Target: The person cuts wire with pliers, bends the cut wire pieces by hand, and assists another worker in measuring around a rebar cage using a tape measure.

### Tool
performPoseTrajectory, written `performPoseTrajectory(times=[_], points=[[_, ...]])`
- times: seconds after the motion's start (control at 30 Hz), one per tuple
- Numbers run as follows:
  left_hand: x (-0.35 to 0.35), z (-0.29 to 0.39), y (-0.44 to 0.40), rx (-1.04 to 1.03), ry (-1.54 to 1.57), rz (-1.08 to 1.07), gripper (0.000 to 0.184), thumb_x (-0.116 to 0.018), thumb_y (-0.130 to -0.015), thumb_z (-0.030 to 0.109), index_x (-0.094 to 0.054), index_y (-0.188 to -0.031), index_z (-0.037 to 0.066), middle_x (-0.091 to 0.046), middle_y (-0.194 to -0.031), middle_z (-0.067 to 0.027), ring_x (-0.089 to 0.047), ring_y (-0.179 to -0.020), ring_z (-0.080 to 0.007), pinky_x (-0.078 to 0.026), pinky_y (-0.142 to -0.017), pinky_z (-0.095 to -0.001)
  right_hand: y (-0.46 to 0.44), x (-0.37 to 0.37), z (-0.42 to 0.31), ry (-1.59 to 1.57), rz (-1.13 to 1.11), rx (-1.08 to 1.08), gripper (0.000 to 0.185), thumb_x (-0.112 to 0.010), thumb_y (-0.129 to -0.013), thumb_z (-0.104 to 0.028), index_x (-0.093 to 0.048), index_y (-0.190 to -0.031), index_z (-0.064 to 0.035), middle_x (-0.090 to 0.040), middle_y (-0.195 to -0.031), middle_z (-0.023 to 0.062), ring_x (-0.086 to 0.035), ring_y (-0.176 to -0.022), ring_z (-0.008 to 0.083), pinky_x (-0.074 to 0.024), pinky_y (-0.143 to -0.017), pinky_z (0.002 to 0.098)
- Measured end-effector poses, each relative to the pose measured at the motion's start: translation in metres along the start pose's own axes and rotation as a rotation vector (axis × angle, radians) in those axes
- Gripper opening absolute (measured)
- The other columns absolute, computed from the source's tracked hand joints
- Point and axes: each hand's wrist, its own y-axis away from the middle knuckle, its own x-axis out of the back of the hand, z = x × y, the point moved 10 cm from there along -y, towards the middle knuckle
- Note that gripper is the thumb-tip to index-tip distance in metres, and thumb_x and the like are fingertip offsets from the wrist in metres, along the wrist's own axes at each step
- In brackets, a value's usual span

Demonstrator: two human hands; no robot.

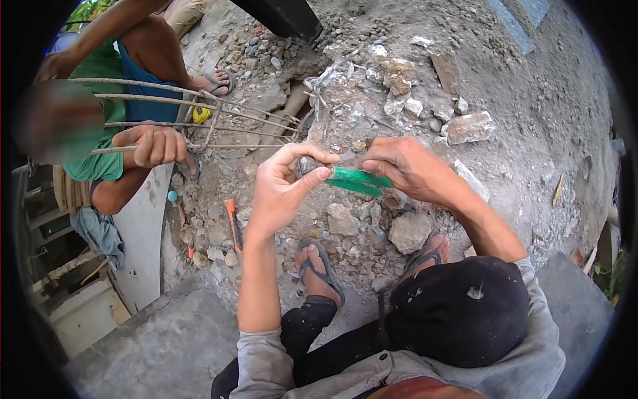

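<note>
A pair of green-handled pliers point(359, 179) is held level between my two hands, above the rubble. My left hand point(282, 189) closes thumb and fingers around the dark metal head, which it partly hides. At the far end of the green handles, my right hand point(405, 169) has its fingers curled in against the grips. Whether a thin wire also lies between the fingertips, I cannot tell. Left of my hands, a cage of steel bars point(232, 114) reaches toward a hole in the ground.
Another person's hand point(156, 143) grips the bars on the left, where a yellow tape measure point(201, 115) sits. A hammer with an orange handle point(232, 223) lies on the rubble. A large rock point(410, 233) and broken concrete point(468, 128) lie around my feet.
</note>
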Motion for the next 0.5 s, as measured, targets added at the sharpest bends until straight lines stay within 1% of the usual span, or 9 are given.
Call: performPoseTrajectory(times=[0.03, 0.1, 0.2, 0.23, 0.3, 0.33, 0.4, 0.43, 0.5], points=[[0.0, -0.001, 0.0, 0.0, 0.003, 0.001, 0.016, -0.072, -0.085, 0.005, -0.064, -0.098, 0.002, -0.072, -0.095, -0.0104, -0.064, -0.091, -0.0129, -0.052, -0.079, -0.0254, 0.0, 0.0, -0.001, 0.002, -0.002, -0.002, 0.02, -0.055, -0.094, -0.015, -0.065, -0.092, 0.002, -0.063, -0.082, 0.0199, -0.059, -0.081, 0.0413, -0.0465, -0.072, 0.046], [-0.006, 0.001, -0.002, -0.058, 0.087, -0.043, 0.021, -0.075, -0.082, 0.005, -0.063, -0.099, 0.002, -0.071, -0.097, -0.0134, -0.063, -0.11, -0.0255, -0.049, -0.097, -0.0379, 0.005, 0.003, 0.011, -0.035, 0.044, -0.156, 0.022, -0.054, -0.095, -0.017, -0.064, -0.091, 0.0016, -0.061, -0.073, 0.0187, -0.059, -0.07, 0.0378, -0.0457, -0.066, 0.0439], [-0.012, 0.009, 0.002, -0.239, 0.036, -0.182, 0.027, -0.077, -0.081, 0.008, -0.062, -0.102, 0.002, -0.07, -0.1, -0.0153, -0.062, -0.112, -0.0296, -0.047, -0.099, -0.043, 0.009, -0.01, 0.023, -0.154, 0.02, -0.248, 0.025, -0.053, -0.097, -0.02, -0.062, -0.088, 0.0016, -0.055, -0.064, 0.0154, -0.053, -0.058, 0.0281, -0.0425, -0.059, 0.0408], [-0.012, 0.006, 0.001, -0.239, 0.038, -0.18, 0.027, -0.077, -0.081, 0.008, -0.062, -0.102, 0.002, -0.07, -0.1, -0.0153, -0.062, -0.112, -0.0296, -0.047, -0.099, -0.043, 0.009, -0.009, 0.021, -0.153, 0.019, -0.249, 0.025, -0.053, -0.097, -0.02, -0.062, -0.088, 0.0016, -0.055, -0.064, 0.0154, -0.053, -0.058, 0.0281, -0.0425, -0.059, 0.0408], [-0.019, 0.005, 0.004, -0.24, 0.231, -0.283, 0.034, -0.078, -0.079, 0.012, -0.059, -0.107, 0.003, -0.069, -0.102, -0.0158, -0.062, -0.112, -0.0309, -0.048, -0.098, -0.0445, 0.011, -0.024, 0.022, -0.254, -0.122, -0.33, 0.03, -0.051, -0.099, -0.023, -0.059, -0.081, 0.0002, -0.049, -0.059, 0.0062, -0.045, -0.055, 0.014, -0.0374, -0.053, 0.0336], [-0.022, 0.005, 0.005, -0.241, 0.23, -0.28, 0.034, -0.078, -0.079, 0.012, -0.059, -0.107, 0.003, -0.069, -0.102, -0.0158, -0.062, -0.112, -0.0309, -0.048, -0.098, -0.0445, 0.011, -0.025, 0.024, -0.253, -0.124, -0.328, 0.03, -0.051, -0.099, -0.023, -0.059, -0.081, 0.0002, -0.049, -0.059, 0.0062, -0.045, -0.055, 0.014, -0.0374, -0.053, 0.0336], [-0.022, -0.017, 0.002, -0.042, 0.591, -0.124, 0.037, -0.077, -0.082, 0.019, -0.056, -0.11, 0.005, -0.067, -0.106, -0.0154, -0.06, -0.114, -0.0303, -0.05, -0.095, -0.0448, 0.017, -0.046, 0.034, -0.6, -0.232, -0.418, 0.032, -0.05, -0.1, -0.023, -0.057, -0.076, -0.0033, -0.046, -0.059, -0.0024, -0.041, -0.056, 0.0063, -0.0335, -0.051, 0.0284], [-0.027, -0.021, 0.002, -0.043, 0.591, -0.119, 0.037, -0.077, -0.082, 0.019, -0.056, -0.11, 0.005, -0.067, -0.106, -0.0154, -0.06, -0.114, -0.0303, -0.05, -0.095, -0.0448, 0.018, -0.05, 0.037, -0.6, -0.237, -0.418, 0.032, -0.05, -0.1, -0.023, -0.057, -0.076, -0.0033, -0.046, -0.059, -0.0024, -0.041, -0.056, 0.0063, -0.0335, -0.051, 0.0284], [-0.023, -0.059, 0.001, 0.124, 0.742, 0.132, 0.039, -0.067, -0.09, 0.036, -0.054, -0.112, 0.007, -0.065, -0.109, -0.0138, -0.059, -0.113, -0.0261, -0.052, -0.093, -0.0431, 0.019, -0.051, 0.042, -0.698, -0.172, -0.416, 0.032, -0.05, -0.101, -0.024, -0.056, -0.074, -0.0064, -0.046, -0.061, -0.006, -0.04, -0.057, 0.0034, -0.0314, -0.05, 0.0253]])
